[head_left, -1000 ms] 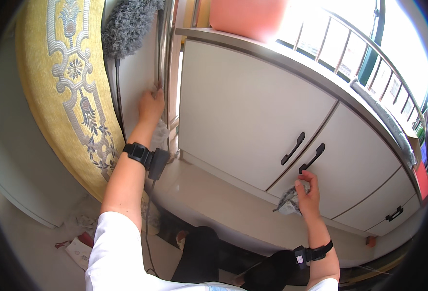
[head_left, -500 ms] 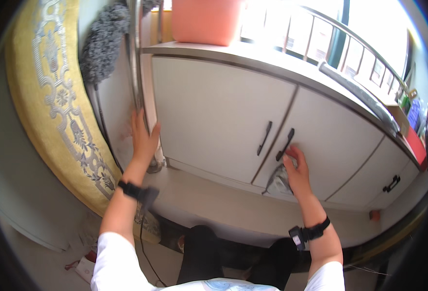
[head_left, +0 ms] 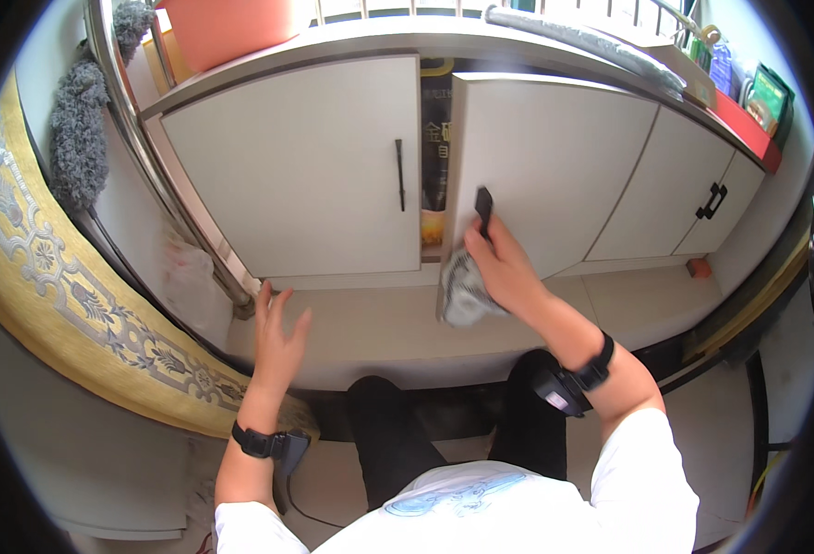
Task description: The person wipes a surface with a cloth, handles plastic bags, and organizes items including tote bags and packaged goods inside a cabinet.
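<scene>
My right hand (head_left: 504, 263) is closed around the lower part of the black handle (head_left: 483, 205) of a white cabinet door (head_left: 554, 157), which stands partly ajar. Just under that hand hangs a bunched grey-and-white cloth or bag (head_left: 467, 295); whether my fingers also hold it is hidden. Through the gap shows a dark printed package (head_left: 435, 138) with a yellow-orange lower part. My left hand (head_left: 280, 337), fingers apart and holding nothing, hovers over the pale ledge near the foot of the closed left door (head_left: 296, 175).
On the cabinet top are a pink bin (head_left: 231, 32), a long grey wrapped roll (head_left: 582, 46) and a red box (head_left: 744, 125). At left stand a metal pole (head_left: 134, 120), a fluffy grey duster (head_left: 79, 138) and a yellow patterned curtain (head_left: 84, 305). A small orange block (head_left: 699, 268) lies far right.
The right door has been pulled ajar, with my right hand now gripping its handle. My left hand has come away from beside the metal pole and lowered. The view has shifted to the right.
</scene>
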The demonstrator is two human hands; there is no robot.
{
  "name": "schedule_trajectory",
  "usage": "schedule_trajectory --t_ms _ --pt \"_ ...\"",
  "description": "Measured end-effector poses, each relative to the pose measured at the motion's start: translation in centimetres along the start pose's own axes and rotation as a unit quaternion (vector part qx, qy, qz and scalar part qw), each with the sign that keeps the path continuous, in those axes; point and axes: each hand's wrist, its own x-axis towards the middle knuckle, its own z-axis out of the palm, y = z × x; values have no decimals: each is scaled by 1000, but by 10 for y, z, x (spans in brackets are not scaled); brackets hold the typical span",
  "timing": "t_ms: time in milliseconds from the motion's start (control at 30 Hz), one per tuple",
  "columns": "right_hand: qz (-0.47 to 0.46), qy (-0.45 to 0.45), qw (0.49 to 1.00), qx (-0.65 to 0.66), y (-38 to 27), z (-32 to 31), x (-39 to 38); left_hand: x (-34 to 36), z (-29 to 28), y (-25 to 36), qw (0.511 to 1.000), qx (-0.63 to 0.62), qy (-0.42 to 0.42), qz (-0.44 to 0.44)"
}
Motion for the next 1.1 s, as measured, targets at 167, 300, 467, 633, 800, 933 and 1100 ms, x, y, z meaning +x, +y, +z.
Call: schedule_trajectory --t_ms 167,300,467,633,800,933,1100 --pt "60 -85 995 8 -45 -70 -89 14 22 31 996 -59 -56 19" --pt "84 -67 994 -31 -59 -124 -141 31 43 53 991 -93 -70 62" --pt "126 21 991 25 -55 -195 -202 67 73 72 984 -149 -64 76" --pt "109 149 977 -111 -24 -274 -259 108 106 79 945 -327 -13 -1" --pt "154 310 925 -158 5 -336 -288 134 113 104 948 -316 -23 -13" --pt "135 288 935 -155 17 -344 -293 140 118 123 937 -338 3 -91" --pt "88 284 932 -207 16 -333 -290 143 117 139 963 -251 -13 -94"
